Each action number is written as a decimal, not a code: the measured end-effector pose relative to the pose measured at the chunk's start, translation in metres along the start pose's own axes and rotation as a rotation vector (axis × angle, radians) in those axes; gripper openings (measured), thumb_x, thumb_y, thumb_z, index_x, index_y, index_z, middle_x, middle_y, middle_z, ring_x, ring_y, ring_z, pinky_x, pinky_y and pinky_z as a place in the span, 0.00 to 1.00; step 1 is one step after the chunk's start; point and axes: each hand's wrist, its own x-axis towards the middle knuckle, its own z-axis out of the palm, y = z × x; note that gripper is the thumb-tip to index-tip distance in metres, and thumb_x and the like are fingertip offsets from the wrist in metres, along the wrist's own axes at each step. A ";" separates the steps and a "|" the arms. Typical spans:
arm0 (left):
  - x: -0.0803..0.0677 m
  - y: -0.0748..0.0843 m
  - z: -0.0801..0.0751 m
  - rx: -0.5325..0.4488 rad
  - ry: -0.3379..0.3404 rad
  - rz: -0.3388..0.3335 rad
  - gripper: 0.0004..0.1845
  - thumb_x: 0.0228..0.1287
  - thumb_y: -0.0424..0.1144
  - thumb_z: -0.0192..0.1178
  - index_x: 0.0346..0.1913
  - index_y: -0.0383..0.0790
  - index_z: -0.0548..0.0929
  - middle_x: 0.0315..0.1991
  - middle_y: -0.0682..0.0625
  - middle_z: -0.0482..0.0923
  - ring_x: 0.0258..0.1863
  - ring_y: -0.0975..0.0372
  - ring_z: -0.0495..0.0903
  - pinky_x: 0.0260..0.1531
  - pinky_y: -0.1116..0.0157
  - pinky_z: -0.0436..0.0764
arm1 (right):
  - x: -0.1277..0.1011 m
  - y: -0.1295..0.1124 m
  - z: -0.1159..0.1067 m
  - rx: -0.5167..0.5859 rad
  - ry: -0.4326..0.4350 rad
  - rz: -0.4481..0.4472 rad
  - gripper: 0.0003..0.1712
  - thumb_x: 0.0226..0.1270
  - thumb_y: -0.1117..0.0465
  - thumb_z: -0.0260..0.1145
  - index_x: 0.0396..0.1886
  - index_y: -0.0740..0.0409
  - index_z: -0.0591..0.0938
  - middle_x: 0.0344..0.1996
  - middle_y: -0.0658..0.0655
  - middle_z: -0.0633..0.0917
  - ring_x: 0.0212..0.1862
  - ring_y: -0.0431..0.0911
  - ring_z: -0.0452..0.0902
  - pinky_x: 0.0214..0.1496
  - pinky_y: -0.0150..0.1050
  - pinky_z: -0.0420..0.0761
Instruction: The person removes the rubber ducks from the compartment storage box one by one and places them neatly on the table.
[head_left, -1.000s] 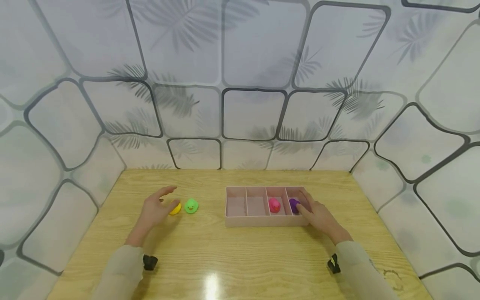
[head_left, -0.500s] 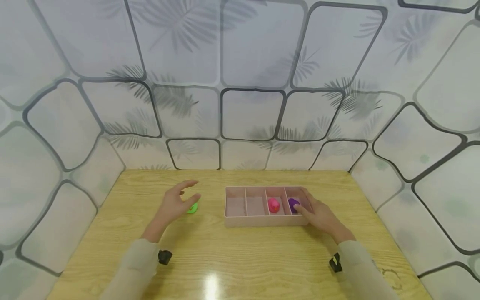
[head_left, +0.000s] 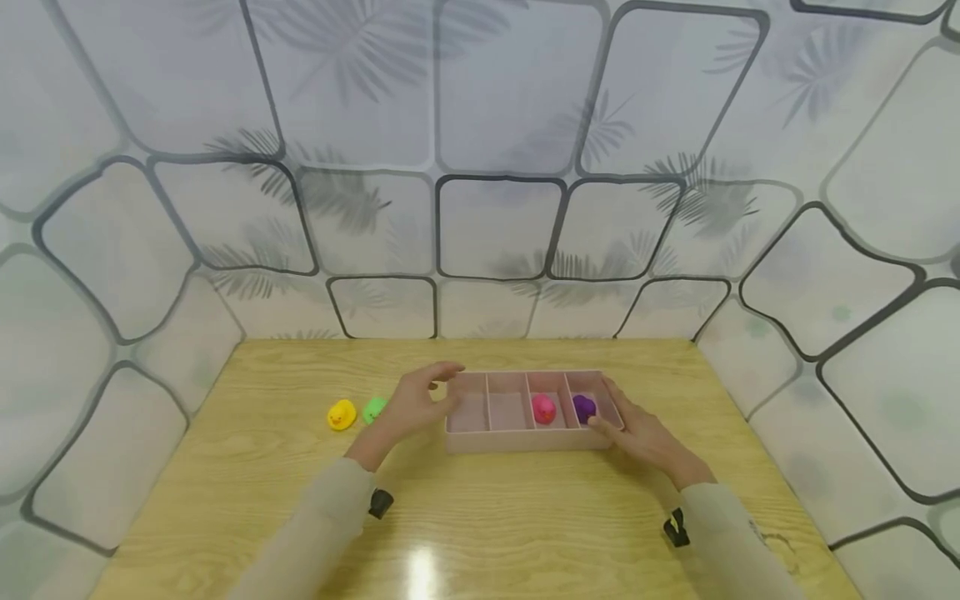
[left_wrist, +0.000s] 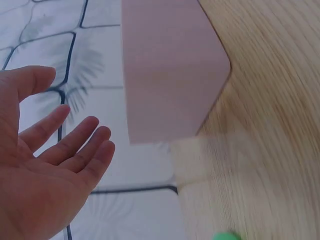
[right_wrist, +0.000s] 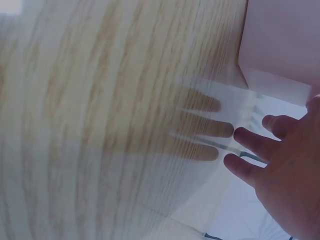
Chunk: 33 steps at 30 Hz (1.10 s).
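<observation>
A pink four-compartment tray (head_left: 525, 442) sits on the wooden table. A pink duck (head_left: 543, 408) lies in its third compartment and a purple duck (head_left: 584, 407) in the rightmost one; the two left compartments hold nothing. My left hand (head_left: 420, 400) hovers open at the tray's left end, holding nothing; in the left wrist view its fingers (left_wrist: 75, 150) are spread beside the tray's (left_wrist: 170, 70) end wall. My right hand (head_left: 637, 433) rests open against the tray's right end. A yellow duck (head_left: 341, 414) and a green duck (head_left: 372, 408) stand on the table left of my left hand.
The table (head_left: 480, 517) is walled on three sides by panels printed with leaves. Bare wood lies in front of the tray and behind it. The right wrist view shows blurred table wood (right_wrist: 100, 125) and the tray's corner (right_wrist: 280, 45).
My left hand has moved right from the yellow and green ducks to the tray's left end, empty. Both ducks stay on the table. My right hand has kept its place.
</observation>
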 end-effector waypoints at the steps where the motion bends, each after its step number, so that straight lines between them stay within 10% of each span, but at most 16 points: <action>1: 0.003 0.002 0.004 -0.018 -0.012 0.004 0.24 0.72 0.36 0.66 0.67 0.34 0.80 0.63 0.36 0.84 0.61 0.43 0.84 0.59 0.43 0.83 | 0.000 0.000 0.000 0.004 -0.003 0.005 0.52 0.80 0.31 0.52 0.88 0.46 0.39 0.82 0.73 0.55 0.76 0.78 0.61 0.73 0.76 0.64; 21: 0.043 0.035 0.065 -0.059 -0.176 -0.058 0.24 0.73 0.39 0.64 0.69 0.37 0.80 0.64 0.41 0.84 0.65 0.47 0.82 0.65 0.48 0.82 | 0.002 -0.001 -0.001 0.019 -0.032 0.022 0.53 0.79 0.30 0.51 0.88 0.43 0.36 0.80 0.75 0.59 0.76 0.76 0.62 0.74 0.74 0.65; 33: 0.054 0.037 0.095 -0.043 -0.176 0.044 0.24 0.71 0.38 0.67 0.67 0.35 0.81 0.63 0.38 0.83 0.57 0.47 0.85 0.57 0.52 0.86 | 0.003 0.003 0.001 0.028 -0.034 0.030 0.54 0.79 0.30 0.52 0.88 0.44 0.36 0.79 0.78 0.60 0.75 0.77 0.63 0.73 0.75 0.65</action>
